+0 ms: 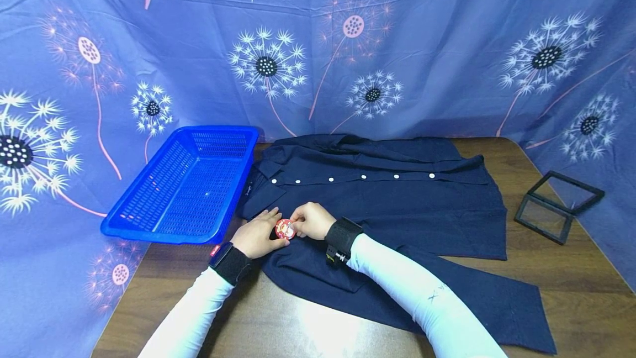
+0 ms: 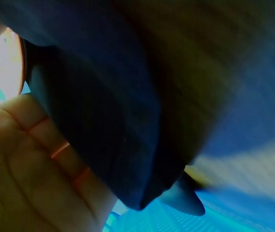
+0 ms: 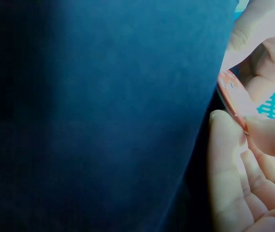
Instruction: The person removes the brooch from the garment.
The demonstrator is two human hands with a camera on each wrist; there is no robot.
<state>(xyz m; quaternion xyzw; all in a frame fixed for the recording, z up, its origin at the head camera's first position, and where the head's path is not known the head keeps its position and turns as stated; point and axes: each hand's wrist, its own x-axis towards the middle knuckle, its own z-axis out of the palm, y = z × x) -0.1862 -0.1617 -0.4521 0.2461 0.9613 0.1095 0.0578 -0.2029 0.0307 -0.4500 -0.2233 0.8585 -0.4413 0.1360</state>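
To the left of both hands we see a blue basket [image 1: 164, 236], set on the wooden table [image 1: 591, 286]. Next comes our left hand [image 1: 259, 235], lying on a dark blue shirt [image 1: 417, 211] with its fingers fairly straight and somewhat spread, the thumb reaching along the near edge of a round red badge [image 1: 285, 229]. We cannot tell whether its fingertips also take up some of the cloth.

The badge sits in the narrow gap between the hands: just right of the left palm, just left of the right fingertips. Being round, it offers us no long axis; its printed face is turned up toward us, and the right wrist view shows it tilted, almost edge-on. The right hand [image 1: 313, 221] has the closer hold, thumb and forefinger pinching the badge's right rim.

Under both hands the shirt runs lengthwise from left to right, its collar [image 1: 270, 167] beyond the left hand and its hem out past the right. A row of white buttons [image 1: 364, 177] lies beyond both hands, while one sleeve [image 1: 502, 303] passes under our right forearm. Well to the right of the right hand stands a black double frame [image 1: 550, 204], partly unfolded.
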